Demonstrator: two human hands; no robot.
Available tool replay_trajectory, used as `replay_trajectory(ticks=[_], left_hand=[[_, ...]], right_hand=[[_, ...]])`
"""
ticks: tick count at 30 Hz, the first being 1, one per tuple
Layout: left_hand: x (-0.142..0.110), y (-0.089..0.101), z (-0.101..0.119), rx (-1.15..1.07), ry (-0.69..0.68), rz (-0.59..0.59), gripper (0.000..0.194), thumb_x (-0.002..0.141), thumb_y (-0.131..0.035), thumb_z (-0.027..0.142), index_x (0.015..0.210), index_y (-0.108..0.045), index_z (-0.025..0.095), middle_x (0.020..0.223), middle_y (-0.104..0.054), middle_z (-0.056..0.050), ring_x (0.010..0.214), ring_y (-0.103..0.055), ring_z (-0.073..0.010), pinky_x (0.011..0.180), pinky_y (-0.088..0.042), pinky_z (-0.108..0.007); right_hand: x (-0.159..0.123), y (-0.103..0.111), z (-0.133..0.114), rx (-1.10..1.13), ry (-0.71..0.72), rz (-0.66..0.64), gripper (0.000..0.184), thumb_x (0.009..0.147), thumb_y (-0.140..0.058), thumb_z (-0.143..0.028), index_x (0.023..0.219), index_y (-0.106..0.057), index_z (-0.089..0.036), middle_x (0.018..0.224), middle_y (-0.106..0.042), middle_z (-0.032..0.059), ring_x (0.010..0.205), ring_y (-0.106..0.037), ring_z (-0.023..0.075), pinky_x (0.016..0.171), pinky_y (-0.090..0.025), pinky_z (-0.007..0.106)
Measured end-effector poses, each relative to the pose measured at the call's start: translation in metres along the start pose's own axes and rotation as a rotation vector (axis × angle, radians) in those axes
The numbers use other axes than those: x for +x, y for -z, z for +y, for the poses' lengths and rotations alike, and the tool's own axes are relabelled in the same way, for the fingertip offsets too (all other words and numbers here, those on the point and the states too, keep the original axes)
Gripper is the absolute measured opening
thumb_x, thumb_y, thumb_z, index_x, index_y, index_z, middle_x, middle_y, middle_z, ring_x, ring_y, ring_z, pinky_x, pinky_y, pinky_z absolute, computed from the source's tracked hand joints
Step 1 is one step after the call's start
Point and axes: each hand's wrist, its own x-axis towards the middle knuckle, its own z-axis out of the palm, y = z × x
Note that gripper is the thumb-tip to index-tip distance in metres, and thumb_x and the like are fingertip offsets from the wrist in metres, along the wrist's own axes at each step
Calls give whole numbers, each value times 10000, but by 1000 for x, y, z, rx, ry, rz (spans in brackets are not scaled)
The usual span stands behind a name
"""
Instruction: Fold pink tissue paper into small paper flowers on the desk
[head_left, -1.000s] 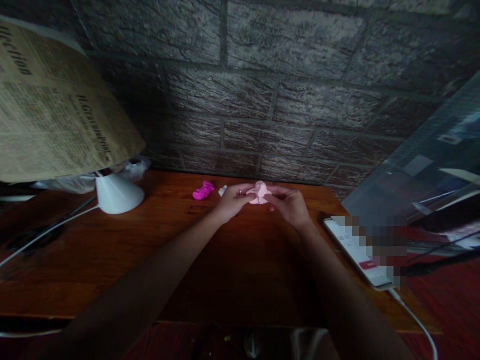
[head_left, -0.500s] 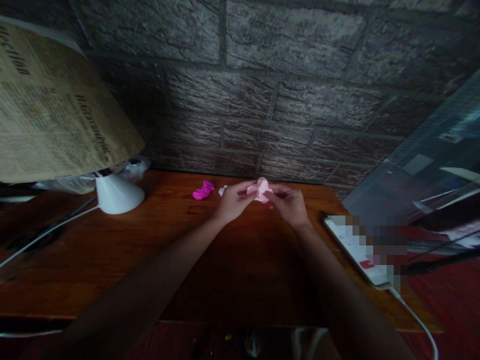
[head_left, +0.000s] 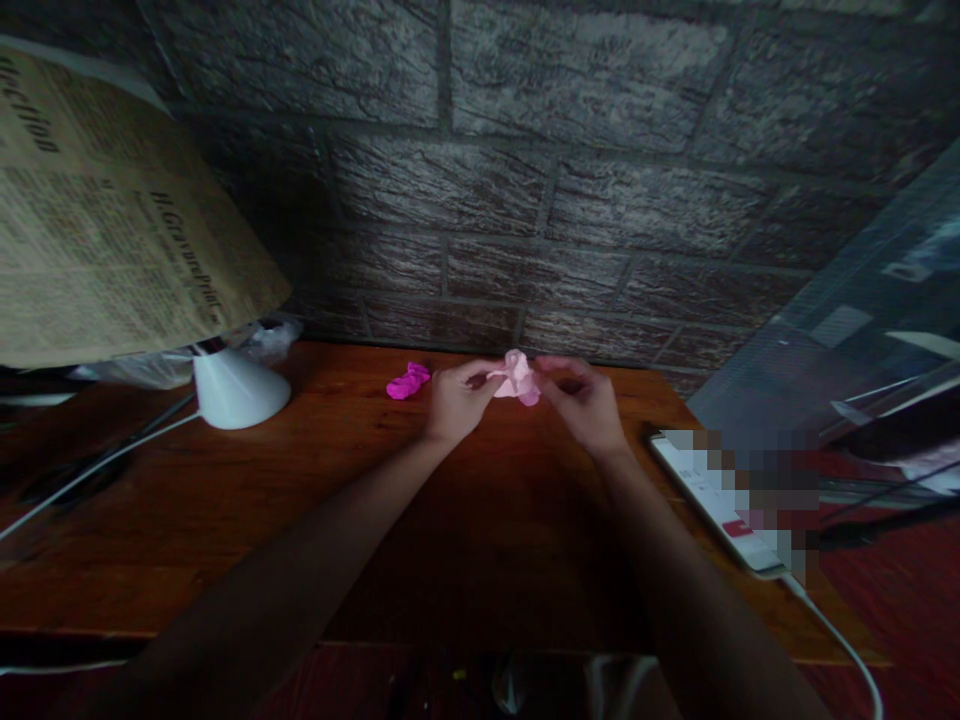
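My left hand (head_left: 455, 402) pinches the left side of a small, pale pink, crumpled piece (head_left: 516, 374) between thumb and fingers. It looks soft and ruffled; whether it is cloth, paper or clay I cannot tell. On its right side, my right hand (head_left: 589, 402) has thumb and fingertips closed on the edge. Both hands are held above the far part of the wooden table. Left of my left hand lies a bright magenta crumpled piece (head_left: 408, 381) on the tabletop.
A lamp with a newsprint shade (head_left: 127, 220) and white base (head_left: 238, 388) stands at left, its cord running across the wooden table (head_left: 247, 520). A brick-patterned wall (head_left: 480, 190) rises behind. At right lies a phone or tablet (head_left: 720, 505), partly pixelated, with a white cable (head_left: 840, 640).
The pale pink piece has shifted slightly left and turned in my fingers. My left hand moved a little left, hiding the small white bit beside it. My right fingers have lifted and spread somewhat.
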Motion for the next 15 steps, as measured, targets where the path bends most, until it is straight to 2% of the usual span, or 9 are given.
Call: replay_trajectory(ticks=[2,5,7,11,15], left_hand=[[1,2,0,37,-14,33,136,808,-732,157,916,-796,209,927,-815,-43,782,-769,-171,748,-614,-291],[0,3,2,92,-37,33,132,818,-730,163,919,-796,218,934,-815,-37,790,-771,-173,752,-609,-290],[-1,2,4,119,-57,20,127,828,-726,170,918,-795,227,941,-815,-32,807,-775,-179,756,-609,-290],[-4,0,6,132,-92,8,129,837,-721,168,916,-795,240,947,-815,-25,836,-781,-189,765,-614,-293],[-5,-1,6,130,-126,17,144,833,-722,152,914,-795,245,953,-814,-24,843,-782,-187,769,-617,-294]], right_hand=[[-2,0,-4,-25,59,55,223,795,-749,-400,919,-762,-216,904,-751,49,643,-636,147,615,-497,302],[-6,-5,-9,-36,68,1,227,833,-725,-435,864,-747,-211,827,-734,50,666,-637,163,650,-503,319],[-9,-10,-12,-11,31,-31,268,794,-770,-460,882,-736,-209,817,-726,48,684,-638,171,667,-507,326],[-10,-19,-14,76,-45,-6,384,679,-850,-511,840,-678,-207,799,-697,30,677,-618,161,667,-495,317],[-9,-22,-17,139,-172,-15,462,582,-886,-545,765,-625,-210,721,-637,-4,615,-558,139,557,-442,280]])
